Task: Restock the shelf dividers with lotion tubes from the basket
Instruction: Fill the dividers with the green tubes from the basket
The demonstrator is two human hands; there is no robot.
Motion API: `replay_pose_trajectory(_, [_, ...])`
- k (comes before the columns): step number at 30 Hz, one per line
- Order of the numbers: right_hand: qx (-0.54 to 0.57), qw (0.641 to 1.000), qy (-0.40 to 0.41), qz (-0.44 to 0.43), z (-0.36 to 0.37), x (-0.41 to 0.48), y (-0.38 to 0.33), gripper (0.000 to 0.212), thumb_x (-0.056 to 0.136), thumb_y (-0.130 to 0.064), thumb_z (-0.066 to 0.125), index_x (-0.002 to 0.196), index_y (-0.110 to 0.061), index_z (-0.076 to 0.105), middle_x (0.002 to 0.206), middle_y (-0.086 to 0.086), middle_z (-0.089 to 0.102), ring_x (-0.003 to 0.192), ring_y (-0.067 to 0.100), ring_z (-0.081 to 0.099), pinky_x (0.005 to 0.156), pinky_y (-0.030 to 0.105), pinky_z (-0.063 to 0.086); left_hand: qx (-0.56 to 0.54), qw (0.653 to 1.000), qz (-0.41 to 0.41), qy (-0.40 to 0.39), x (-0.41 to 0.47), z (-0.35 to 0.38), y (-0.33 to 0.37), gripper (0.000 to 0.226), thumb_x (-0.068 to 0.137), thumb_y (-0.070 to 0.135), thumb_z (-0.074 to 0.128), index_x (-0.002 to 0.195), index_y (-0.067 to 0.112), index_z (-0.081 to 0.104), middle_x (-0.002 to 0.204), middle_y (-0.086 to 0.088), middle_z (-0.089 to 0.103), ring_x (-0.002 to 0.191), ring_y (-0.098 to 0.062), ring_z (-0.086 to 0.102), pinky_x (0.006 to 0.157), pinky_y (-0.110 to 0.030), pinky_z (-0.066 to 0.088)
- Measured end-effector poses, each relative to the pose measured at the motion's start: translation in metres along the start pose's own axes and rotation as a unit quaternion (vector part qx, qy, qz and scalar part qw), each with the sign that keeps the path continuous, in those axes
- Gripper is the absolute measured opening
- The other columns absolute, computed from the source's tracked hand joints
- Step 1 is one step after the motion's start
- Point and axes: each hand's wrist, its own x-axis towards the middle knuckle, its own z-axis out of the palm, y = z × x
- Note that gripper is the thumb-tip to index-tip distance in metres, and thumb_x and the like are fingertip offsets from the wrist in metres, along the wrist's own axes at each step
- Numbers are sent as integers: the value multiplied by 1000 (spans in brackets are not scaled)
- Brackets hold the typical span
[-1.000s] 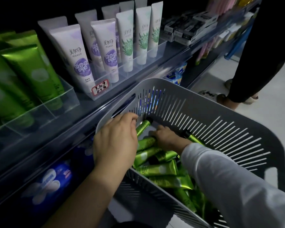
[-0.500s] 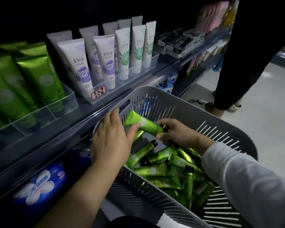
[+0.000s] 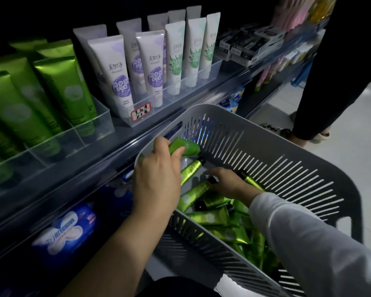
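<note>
The left hand is grasping one green tube, thumb across it and fingers curled round. It holds the tube just above the shelf-side corner of the basket. Half a second ago both hands had that tube between them, the right pinching its far end. Now the right hand has let go and dropped back onto the heap of green tubes on the basket floor. Its fingers lie over a black-capped one there, but I cannot tell whether they have closed on it (the knuckles hide the tips). A second ago both hands were down in the heap with nothing raised. So what has happened is a pick and a hand-over: the tube is out of the pile and in the left hand alone.

For the job, I'd judge that one tube is ready to go up while the right hand hunts for the next. It has not reached the shelf yet. The clear divider with the big green tubes stands up and to the left, well apart from the hand. Further along are white tubes, with blue packs under the shelf. Someone's legs stand in the aisle beyond the basket.
</note>
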Motion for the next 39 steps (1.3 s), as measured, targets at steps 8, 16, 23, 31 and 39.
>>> replay_pose_trajectory(8, [-114,992,-59,-16,17,4,5,44,91,-21,52,134,-25,45,127,13,44,119,34,43,99,35,37,6,1000,14,27,0,5,-4,43,92,52,26,89,14,44,67,-5,66,61,-25,61,51,-41,49])
replay_pose_trajectory(16, [-90,995,-32,24,-17,-23,4,30,89,-24,54,117,-13,59,119,11,60,109,29,51,92,31,39,-66,997,-14,36,-2,-4,2,24,91,41,44,88,18,47,68,0,65,60,-17,64,49,-37,52])
replay_pose_trajectory(23, [471,878,42,68,-62,-78,-24,13,91,-1,52,88,-13,56,77,7,50,70,15,46,57,18,41,-281,939,-82,182,2,-55,15,11,83,49,56,78,40,55,64,17,65,65,-8,68,63,-36,56])
replay_pose_trajectory(31, [546,833,13,-82,-105,-134,-134,14,90,-3,51,98,-13,55,82,-2,56,71,6,54,64,15,46,-353,917,-42,183,-20,-165,25,10,84,41,62,84,31,58,75,24,65,73,10,59,64,-6,42])
replay_pose_trajectory(39, [486,844,36,-223,-62,-190,-283,26,73,-22,65,96,-14,56,83,6,61,70,9,55,62,21,43,-421,900,-70,89,-80,-251,-3,17,70,38,64,78,25,69,103,-3,69,97,-13,61,85,-24,48])
